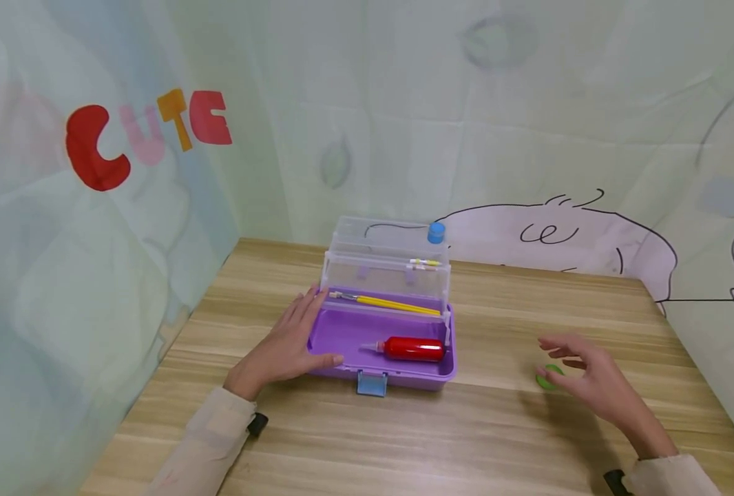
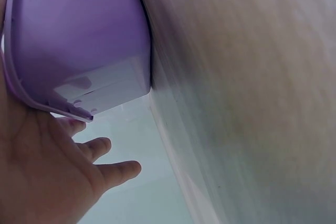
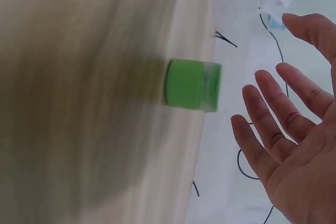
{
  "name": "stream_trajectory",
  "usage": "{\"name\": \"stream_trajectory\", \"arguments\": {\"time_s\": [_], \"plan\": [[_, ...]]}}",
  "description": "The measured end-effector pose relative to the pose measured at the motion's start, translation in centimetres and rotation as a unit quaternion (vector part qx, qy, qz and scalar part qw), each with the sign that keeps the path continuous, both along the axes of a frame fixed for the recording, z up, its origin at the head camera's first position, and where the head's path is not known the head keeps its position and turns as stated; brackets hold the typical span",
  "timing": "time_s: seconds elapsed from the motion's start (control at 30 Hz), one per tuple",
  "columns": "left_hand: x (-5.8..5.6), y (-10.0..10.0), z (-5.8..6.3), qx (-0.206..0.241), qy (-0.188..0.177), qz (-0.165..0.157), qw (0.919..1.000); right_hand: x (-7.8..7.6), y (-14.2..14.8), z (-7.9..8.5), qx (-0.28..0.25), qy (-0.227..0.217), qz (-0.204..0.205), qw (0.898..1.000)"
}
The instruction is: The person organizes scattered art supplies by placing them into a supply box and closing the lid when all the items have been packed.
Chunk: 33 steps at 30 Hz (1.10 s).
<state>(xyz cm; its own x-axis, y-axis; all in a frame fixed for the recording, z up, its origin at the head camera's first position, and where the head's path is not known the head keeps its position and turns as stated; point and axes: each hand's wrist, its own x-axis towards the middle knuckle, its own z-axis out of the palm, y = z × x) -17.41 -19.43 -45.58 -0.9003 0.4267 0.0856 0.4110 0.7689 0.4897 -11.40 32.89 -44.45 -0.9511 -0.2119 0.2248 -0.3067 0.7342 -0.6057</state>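
Observation:
A purple plastic box (image 1: 342,334) with a raised clear lid stands on the wooden table. My left hand (image 1: 289,341) rests along its left side, thumb over the front rim, fingers spread past the far corner; the palm lies against the rim (image 2: 50,109) in the left wrist view. Inside the box lies a bottle of red liquid (image 1: 413,348) with a narrow pointed nozzle. On the right, a small green jar (image 3: 186,84) stands upright. My right hand (image 3: 294,140) hovers beside and above it with fingers apart, holding nothing; it partly hides the jar in the head view.
Yellow-handled brushes (image 1: 398,305) lie in a clear tray at the box's back. A small blue jar (image 1: 436,233) and short white-and-yellow items (image 1: 425,262) sit in the upper clear tiers. A blue latch (image 1: 372,384) hangs at the front. Printed cloth walls enclose the table.

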Motion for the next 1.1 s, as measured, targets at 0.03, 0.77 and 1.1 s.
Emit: {"name": "stream_trajectory", "arguments": {"time_s": [0.03,0.77,1.1], "plan": [[0.0,0.0,0.0,0.001,0.0,-0.001,1.0,0.1,0.1,-0.1,-0.001,0.0,-0.001,1.0],[-0.1,-0.1,-0.4,0.002,0.007,-0.004,1.0,1.2,0.5,-1.7,-0.019,0.014,-0.012,1.0],[-0.1,-0.1,-0.3,0.005,0.001,-0.002,1.0,0.6,0.9,-2.3,-0.01,0.014,-0.022,1.0]]}}
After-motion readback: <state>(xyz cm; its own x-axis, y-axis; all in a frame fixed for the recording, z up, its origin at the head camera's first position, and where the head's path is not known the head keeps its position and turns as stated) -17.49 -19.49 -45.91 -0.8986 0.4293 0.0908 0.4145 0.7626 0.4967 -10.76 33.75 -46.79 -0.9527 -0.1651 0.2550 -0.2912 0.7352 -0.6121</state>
